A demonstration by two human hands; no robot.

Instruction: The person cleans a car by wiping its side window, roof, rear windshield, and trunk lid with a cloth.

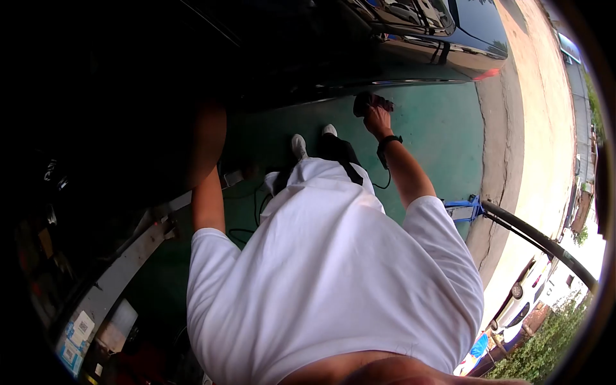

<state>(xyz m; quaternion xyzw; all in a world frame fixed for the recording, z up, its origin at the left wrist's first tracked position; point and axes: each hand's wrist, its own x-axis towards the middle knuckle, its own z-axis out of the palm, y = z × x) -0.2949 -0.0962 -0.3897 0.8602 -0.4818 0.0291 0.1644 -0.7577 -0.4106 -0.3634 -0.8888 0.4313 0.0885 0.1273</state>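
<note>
From the head camera, the whole left side sinks into black. The left forearm (208,202) runs up into that gloom and the left hand is lost there, so I can't tell whether its fingers are open or closed. The rounded frame edge crops the far end of the dark car (443,61), too.

Out right, the right hand (378,120) has its fingers closed around a dark tool (363,104)! It's right of the feet, just beside the car's lower edge and over the green floor (443,122). The tool looks compact and near-black with a reddish tinge, bulky on its left, narrower and uneven on its right; finer detail is too small to read. Its long axis appears to lie left to right, roughly along the car, bulky end to the left. Below the forearm hangs a black cord (387,181); where it joins is hidden.
</note>
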